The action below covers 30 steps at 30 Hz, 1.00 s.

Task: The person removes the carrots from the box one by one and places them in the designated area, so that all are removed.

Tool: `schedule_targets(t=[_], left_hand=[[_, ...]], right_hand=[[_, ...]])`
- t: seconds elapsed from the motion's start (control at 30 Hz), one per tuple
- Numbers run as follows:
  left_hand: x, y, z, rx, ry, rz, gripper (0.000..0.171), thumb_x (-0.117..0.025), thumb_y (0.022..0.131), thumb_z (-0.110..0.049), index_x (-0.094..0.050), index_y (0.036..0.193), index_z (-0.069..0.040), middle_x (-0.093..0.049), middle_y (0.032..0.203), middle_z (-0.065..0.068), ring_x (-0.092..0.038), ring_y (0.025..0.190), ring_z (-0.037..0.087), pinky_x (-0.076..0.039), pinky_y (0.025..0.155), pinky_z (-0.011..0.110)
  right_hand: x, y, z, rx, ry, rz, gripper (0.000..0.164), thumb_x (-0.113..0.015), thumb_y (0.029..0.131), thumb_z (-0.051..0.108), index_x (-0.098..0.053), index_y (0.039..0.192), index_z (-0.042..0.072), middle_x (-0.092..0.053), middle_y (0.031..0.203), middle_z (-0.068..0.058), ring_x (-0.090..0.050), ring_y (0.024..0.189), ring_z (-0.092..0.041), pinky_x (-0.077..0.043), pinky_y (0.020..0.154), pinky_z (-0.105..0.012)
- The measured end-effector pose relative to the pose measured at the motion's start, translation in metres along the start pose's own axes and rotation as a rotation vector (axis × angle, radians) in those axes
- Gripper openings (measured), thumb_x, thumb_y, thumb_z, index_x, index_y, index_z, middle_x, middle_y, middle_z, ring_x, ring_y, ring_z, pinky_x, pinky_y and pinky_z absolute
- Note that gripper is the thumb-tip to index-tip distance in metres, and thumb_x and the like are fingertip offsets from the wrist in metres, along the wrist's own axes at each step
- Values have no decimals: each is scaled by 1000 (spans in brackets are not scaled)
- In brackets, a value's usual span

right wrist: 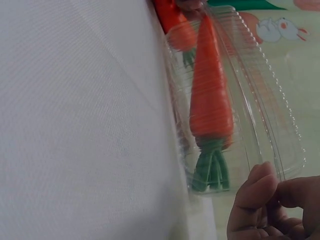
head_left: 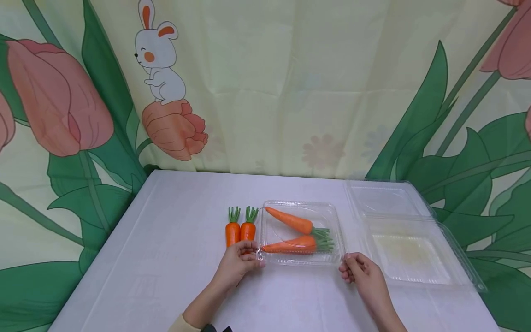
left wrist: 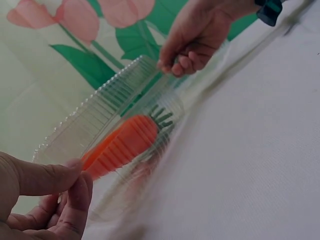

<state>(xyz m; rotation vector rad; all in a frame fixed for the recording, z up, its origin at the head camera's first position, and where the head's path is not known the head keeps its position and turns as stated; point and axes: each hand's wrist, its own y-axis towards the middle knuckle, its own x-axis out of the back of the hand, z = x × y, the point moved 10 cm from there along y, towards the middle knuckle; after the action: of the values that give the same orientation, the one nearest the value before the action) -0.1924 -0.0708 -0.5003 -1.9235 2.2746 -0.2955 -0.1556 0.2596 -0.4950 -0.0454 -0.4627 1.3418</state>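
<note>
A clear plastic box (head_left: pixel 298 261) lies in the middle of the white table, with two carrots inside: an upper carrot (head_left: pixel 292 222) and a lower carrot (head_left: pixel 292 245), green tops to the right. My left hand (head_left: pixel 237 265) pinches the box's front left corner between thumb and fingers. At the front right corner, my right hand (head_left: pixel 367 275) pinches the edge. The right wrist view shows a carrot (right wrist: pixel 211 102) through the ridged wall, near the right thumb and fingers. Whether the lid is fully closed I cannot tell. Two more carrots (head_left: pixel 233 234) lie left of the box, partly behind the left hand.
A second clear plastic box (head_left: pixel 460 263) lies open at the right side of the table (head_left: pixel 174 230), its lid (head_left: pixel 387 200) folded back toward the rear. Behind the table hangs a curtain (head_left: pixel 257 92) printed with tulips and a rabbit.
</note>
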Motion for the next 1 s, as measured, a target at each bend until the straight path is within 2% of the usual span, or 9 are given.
schedule_targets(t=[0.13, 0.33, 0.57, 0.7, 0.83, 1.0], left_hand=[[0, -1, 0, -15, 6, 6, 44, -83, 81, 5, -60, 119, 11, -65, 100, 13, -68, 79, 16, -62, 79, 27], [-2, -4, -2, -77, 31, -13, 35, -79, 83, 7, -62, 113, 13, -69, 92, 13, -69, 78, 17, -62, 76, 26], [-3, -6, -7, -124, 64, -45, 25, -78, 84, 5, -66, 105, 11, -69, 88, 12, -65, 77, 18, -59, 70, 22], [-6, -7, -7, -105, 113, -30, 25, -79, 85, 1, -66, 106, 8, -67, 88, 9, -63, 76, 16, -58, 70, 22], [-6, -8, -5, -63, 133, 14, 26, -81, 85, -4, -66, 105, 5, -67, 88, 6, -63, 75, 16, -58, 70, 23], [-3, -9, 1, -11, 56, 81, 31, -84, 84, -7, -65, 106, 4, -68, 91, 6, -68, 79, 15, -59, 75, 24]], right_hand=[[0, 0, 1, -4, 2, 0, 26, -49, 110, 15, -60, 113, -9, -66, 81, -4, -61, 69, -10, -55, 62, -25], [-2, 1, 1, 1, -1, 3, 28, -46, 111, 16, -58, 110, -8, -65, 82, -4, -60, 70, -10, -54, 62, -25], [-1, 3, 2, 2, -28, 9, 31, -42, 112, 18, -58, 108, -8, -64, 82, -4, -59, 70, -11, -55, 62, -26], [2, 4, 3, 18, -62, 15, 32, -43, 112, 19, -59, 107, -8, -65, 82, -4, -60, 70, -11, -55, 62, -26], [5, 3, 6, 45, -88, 15, 33, -45, 112, 22, -60, 107, -8, -67, 82, -4, -61, 69, -10, -56, 62, -26], [3, 2, 6, 47, -88, 34, 33, -45, 112, 22, -58, 107, -7, -65, 82, -4, -60, 68, -10, -55, 62, -26]])
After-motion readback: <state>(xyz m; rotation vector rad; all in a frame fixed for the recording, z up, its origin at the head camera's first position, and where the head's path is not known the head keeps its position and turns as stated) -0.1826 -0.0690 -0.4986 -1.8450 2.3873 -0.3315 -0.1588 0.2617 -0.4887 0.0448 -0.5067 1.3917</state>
